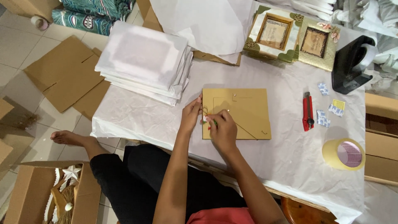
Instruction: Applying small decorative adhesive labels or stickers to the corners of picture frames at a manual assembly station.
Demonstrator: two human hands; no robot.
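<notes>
Right hand [224,129]: fingers curled shut around a small green-tipped tool [214,122], tip pressed to the frame back near its left edge.
Left hand [191,113]: fingers bent, pinching at the left edge of the frame back, just beside the right hand; whether anything is held in the pinch cannot be told.
Frame back [244,108]: tan picture-frame backing board, face down, flat on the white paper table cover [265,166]; cut-out easel flap and small metal clips visible on it.
Stack of white paper sheets [145,62]: left of and beyond the frame back, near it.
Red utility knife [307,111]: right of the frame back, lying flat, apart from it.
Small blue-and-white packets [323,118]: just right of the knife, further from the frame back.
Roll of tan tape [345,154]: well right of the frame back, nearer the table's front edge.
Black tape dispenser [350,64]: far right, beyond the frame back.
Two decorated picture frames [290,37]: beyond the frame back, face up, side by side.
Flattened cardboard [62,72]: on the floor, well left of the frame back.
</notes>
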